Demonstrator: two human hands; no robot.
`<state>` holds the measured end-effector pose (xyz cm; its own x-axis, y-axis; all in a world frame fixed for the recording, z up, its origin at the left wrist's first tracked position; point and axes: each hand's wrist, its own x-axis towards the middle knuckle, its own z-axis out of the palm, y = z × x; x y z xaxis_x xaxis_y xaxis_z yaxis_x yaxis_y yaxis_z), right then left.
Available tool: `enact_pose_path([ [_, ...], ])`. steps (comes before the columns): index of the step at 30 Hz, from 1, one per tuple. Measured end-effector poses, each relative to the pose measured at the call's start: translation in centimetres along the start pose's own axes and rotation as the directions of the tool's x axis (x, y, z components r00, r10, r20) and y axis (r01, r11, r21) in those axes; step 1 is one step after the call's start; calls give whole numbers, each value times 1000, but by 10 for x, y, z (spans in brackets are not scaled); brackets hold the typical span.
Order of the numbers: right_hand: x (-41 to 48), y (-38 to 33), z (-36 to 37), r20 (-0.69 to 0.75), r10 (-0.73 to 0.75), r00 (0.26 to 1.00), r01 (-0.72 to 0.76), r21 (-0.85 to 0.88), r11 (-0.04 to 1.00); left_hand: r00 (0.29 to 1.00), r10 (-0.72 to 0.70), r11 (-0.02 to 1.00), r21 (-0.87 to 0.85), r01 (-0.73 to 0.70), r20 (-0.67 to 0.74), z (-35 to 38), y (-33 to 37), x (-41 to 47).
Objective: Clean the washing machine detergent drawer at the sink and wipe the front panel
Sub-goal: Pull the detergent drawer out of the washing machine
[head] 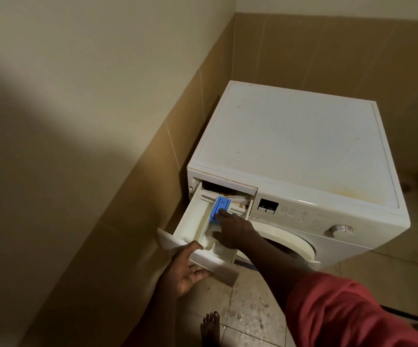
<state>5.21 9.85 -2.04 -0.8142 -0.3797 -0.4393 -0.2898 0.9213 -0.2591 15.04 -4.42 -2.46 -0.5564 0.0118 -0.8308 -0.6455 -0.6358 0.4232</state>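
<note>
A white front-loading washing machine (pixel 298 136) stands in the corner of the room. Its detergent drawer (pixel 193 229) is pulled far out at the upper left of the front panel (pixel 310 219). My left hand (pixel 188 269) grips the drawer's white front face from below, thumb over its top edge. My right hand (pixel 233 229) reaches into the drawer, a fingertip pressing on the blue softener insert (pixel 219 206) in the middle compartment. The slot behind the drawer shows brown grime.
Beige tiled walls close in on the left and behind the machine. The control knob (pixel 340 229) sits at the panel's right, the round door (pixel 290 244) below it. The tiled floor (pixel 250 316) is stained, and my bare foot (pixel 210 326) stands on it.
</note>
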Motion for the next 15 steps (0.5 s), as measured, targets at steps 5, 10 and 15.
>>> enact_pose_path([
  [5, -37, 7, 4, -131, 4, 991, 9, 96, 995, 998, 21, 995, 98, -27, 58, -6, -14, -24],
  [10, -79, 40, -14, -432, 139, 891, -20, 269, 963, 995, 75, 945, 314, -91, 63, 11, -22, -44],
  [15, -124, 82, -32, -362, 345, 866, -163, 450, 878, 999, 40, 893, 447, -52, 35, 37, -30, -63],
])
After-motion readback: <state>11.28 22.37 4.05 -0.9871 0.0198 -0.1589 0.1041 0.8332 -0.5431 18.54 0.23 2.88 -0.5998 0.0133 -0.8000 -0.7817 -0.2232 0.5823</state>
